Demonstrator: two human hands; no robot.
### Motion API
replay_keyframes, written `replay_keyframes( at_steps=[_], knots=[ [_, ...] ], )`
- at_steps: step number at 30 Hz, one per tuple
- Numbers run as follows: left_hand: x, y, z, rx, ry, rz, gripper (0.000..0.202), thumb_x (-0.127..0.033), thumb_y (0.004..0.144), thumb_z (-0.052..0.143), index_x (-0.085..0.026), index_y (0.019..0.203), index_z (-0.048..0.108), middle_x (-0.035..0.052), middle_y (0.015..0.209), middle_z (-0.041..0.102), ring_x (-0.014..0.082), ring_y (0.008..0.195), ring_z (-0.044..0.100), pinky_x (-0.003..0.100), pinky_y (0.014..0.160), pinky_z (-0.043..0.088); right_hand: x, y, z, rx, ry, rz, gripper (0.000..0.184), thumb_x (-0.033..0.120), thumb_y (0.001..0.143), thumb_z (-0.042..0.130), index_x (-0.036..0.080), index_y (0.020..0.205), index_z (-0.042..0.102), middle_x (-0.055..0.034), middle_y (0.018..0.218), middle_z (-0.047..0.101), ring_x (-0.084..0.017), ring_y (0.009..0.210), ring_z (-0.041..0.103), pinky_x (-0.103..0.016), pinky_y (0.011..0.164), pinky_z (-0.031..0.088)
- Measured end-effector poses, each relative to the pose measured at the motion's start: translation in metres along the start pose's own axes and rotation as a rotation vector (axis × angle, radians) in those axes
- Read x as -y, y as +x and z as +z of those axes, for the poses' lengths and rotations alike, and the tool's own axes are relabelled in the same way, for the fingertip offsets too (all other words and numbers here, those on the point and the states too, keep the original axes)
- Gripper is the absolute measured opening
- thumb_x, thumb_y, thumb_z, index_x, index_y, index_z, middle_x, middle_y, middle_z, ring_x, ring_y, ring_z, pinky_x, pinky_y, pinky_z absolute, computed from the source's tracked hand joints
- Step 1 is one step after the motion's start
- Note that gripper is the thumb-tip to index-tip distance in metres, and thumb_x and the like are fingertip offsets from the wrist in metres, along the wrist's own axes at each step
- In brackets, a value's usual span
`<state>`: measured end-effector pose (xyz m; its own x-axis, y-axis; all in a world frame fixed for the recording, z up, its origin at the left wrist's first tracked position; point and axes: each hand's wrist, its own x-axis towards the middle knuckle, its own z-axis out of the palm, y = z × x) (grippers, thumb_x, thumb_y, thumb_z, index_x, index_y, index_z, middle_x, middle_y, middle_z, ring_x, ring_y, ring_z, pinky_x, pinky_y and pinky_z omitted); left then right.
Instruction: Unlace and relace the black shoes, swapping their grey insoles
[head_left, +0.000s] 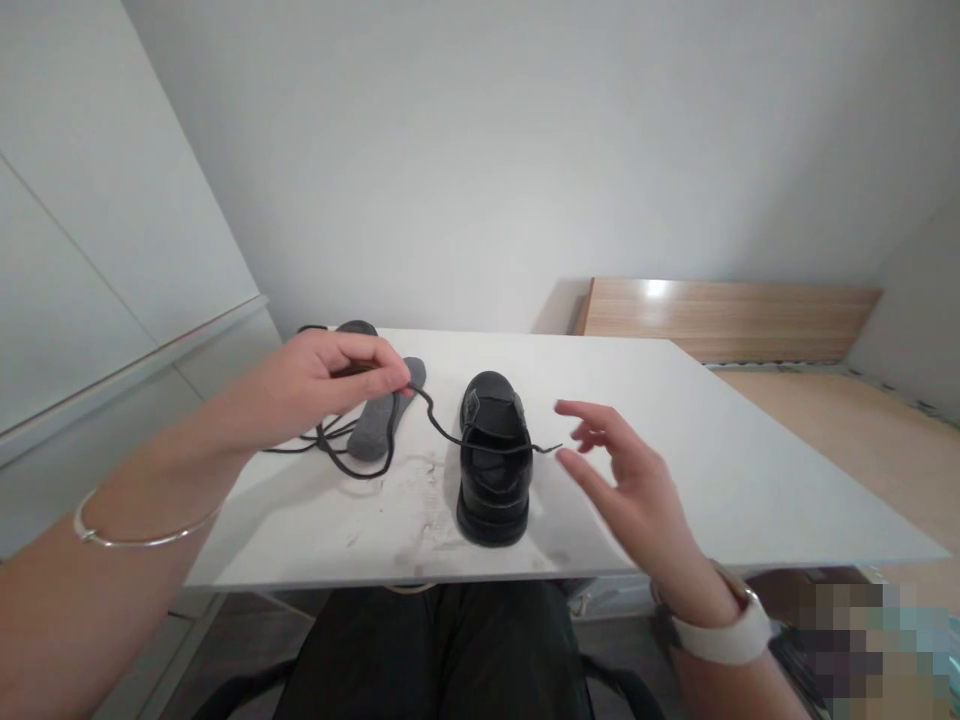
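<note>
A thin black cord-like shoelace (487, 449) is pinched between thumb and fingertips of the left hand (341, 380), which is held above the left part of the white, smudged worktop (600, 520). The right hand (619, 480) is held on the right with thumb and fingers spread; the lace's free tip is seen just beside the thumb, and whether it is touched cannot be told.

Between the hands, a black low-cut shoe with a thick sole (493, 500) is set upright near the worktop's near edge. Its opening is crossed by the lace from left to right; whether the shoe is touched by the lace cannot be told. At left, a flat grey insole-shaped piece (367, 435) is partly crossed by loose loops of the same black cord.

As far as can be judged, only the drawing-out of one lace end is done. No lacing can be made out across the shoe's flaps, so the threading and tightening appear to be left entirely undone.
</note>
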<state>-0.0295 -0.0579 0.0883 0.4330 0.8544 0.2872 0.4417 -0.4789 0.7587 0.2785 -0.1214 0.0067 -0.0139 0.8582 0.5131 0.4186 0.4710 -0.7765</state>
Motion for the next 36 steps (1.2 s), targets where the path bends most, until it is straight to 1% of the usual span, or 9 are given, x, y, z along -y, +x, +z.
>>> replay_keyframes(
  at_steps=[3, 6, 8, 12, 15, 20, 23, 28, 36],
  knots=[
    [-0.032, -0.002, 0.012, 0.074, 0.059, 0.129, 0.025, -0.041, 0.085, 0.068, -0.018, 0.076, 0.074, 0.0011, 0.065, 0.063, 0.0107, 0.056, 0.050, 0.020, 0.049, 0.037, 0.035, 0.005, 0.032, 0.287, -0.025, -0.229, 0.072, 0.040, 0.082, 0.078, 0.025, 0.145, 0.046, -0.0118, 0.138, 0.055, -0.029, 0.128, 0.048, -0.047, 0.110, 0.040],
    [-0.036, 0.000, 0.011, 0.009, 0.028, 0.173, 0.026, -0.041, 0.083, 0.072, -0.018, 0.074, 0.074, 0.0010, 0.061, 0.061, 0.0101, 0.053, 0.048, 0.020, 0.046, 0.035, 0.051, 0.010, 0.042, 0.538, 0.199, -0.117, 0.039, 0.038, 0.091, 0.068, 0.020, 0.124, 0.063, -0.0063, 0.092, 0.067, -0.021, 0.090, 0.062, -0.037, 0.084, 0.053],
    [-0.024, 0.005, 0.003, -0.069, -0.046, 0.141, 0.030, -0.046, 0.082, 0.074, -0.016, 0.075, 0.073, 0.0001, 0.055, 0.053, 0.0080, 0.047, 0.042, 0.020, 0.041, 0.027, 0.048, 0.012, 0.034, 0.575, 0.457, 0.049, 0.025, 0.039, 0.097, 0.059, 0.018, 0.106, 0.068, 0.0015, 0.065, 0.055, -0.012, 0.058, 0.052, -0.026, 0.058, 0.047],
    [0.009, 0.021, -0.015, -0.201, -0.280, 0.036, 0.033, -0.044, 0.083, 0.076, -0.013, 0.074, 0.069, -0.0042, 0.047, 0.036, 0.0048, 0.041, 0.029, 0.020, 0.037, 0.014, 0.025, 0.019, -0.001, 0.344, 0.815, 0.272, 0.023, 0.036, 0.098, 0.058, 0.016, 0.101, 0.071, 0.0088, 0.054, 0.027, -0.004, 0.044, 0.023, -0.015, 0.041, 0.024],
    [0.027, 0.038, -0.020, -0.363, -0.370, 0.036, 0.025, -0.031, 0.087, 0.073, -0.011, 0.072, 0.068, -0.0047, 0.046, 0.035, 0.0045, 0.041, 0.029, 0.020, 0.038, 0.015, 0.007, 0.033, -0.025, 0.179, 0.855, 0.349, 0.019, 0.029, 0.094, 0.064, 0.014, 0.102, 0.072, 0.0083, 0.056, 0.028, -0.003, 0.045, 0.019, -0.014, 0.038, 0.018],
    [0.038, 0.069, -0.016, -0.614, -0.382, 0.070, 0.011, -0.014, 0.087, 0.068, -0.010, 0.078, 0.073, -0.0070, 0.045, 0.034, 0.0048, 0.043, 0.026, 0.022, 0.041, 0.016, -0.017, 0.073, -0.041, -0.127, 1.150, 0.211, 0.002, 0.016, 0.087, 0.068, 0.017, 0.089, 0.067, 0.0041, 0.067, 0.050, -0.003, 0.050, 0.040, -0.010, 0.043, 0.038],
    [0.040, 0.080, -0.013, -0.730, -0.329, 0.065, 0.007, -0.011, 0.084, 0.070, -0.011, 0.084, 0.077, -0.0047, 0.050, 0.046, 0.0049, 0.044, 0.029, 0.024, 0.042, 0.016, -0.027, 0.098, -0.041, -0.245, 1.355, 0.081, 0.024, 0.014, 0.091, 0.054, 0.023, 0.109, 0.067, -0.0024, 0.096, 0.069, -0.010, 0.078, 0.064, -0.020, 0.066, 0.058],
    [0.049, 0.086, -0.013, -0.808, -0.435, 0.051, 0.010, -0.017, 0.085, 0.068, -0.013, 0.084, 0.077, 0.0021, 0.069, 0.062, 0.0052, 0.048, 0.036, 0.024, 0.043, 0.023, -0.045, 0.121, -0.030, -0.208, 1.337, 0.031, 0.065, -0.007, 0.071, 0.037, 0.015, 0.126, 0.062, -0.0062, 0.132, 0.065, -0.011, 0.122, 0.060, -0.025, 0.103, 0.054],
    [0.055, 0.076, -0.005, -0.761, -0.757, 0.154, 0.016, -0.006, 0.083, 0.061, -0.009, 0.082, 0.077, 0.0080, 0.079, 0.065, 0.0069, 0.060, 0.047, 0.021, 0.052, 0.037, -0.091, 0.124, -0.021, -0.267, 1.123, 0.100, 0.019, 0.022, 0.095, 0.056, 0.023, 0.104, 0.072, -0.0002, 0.118, 0.072, -0.008, 0.110, 0.067, -0.018, 0.095, 0.056]
  ],
)
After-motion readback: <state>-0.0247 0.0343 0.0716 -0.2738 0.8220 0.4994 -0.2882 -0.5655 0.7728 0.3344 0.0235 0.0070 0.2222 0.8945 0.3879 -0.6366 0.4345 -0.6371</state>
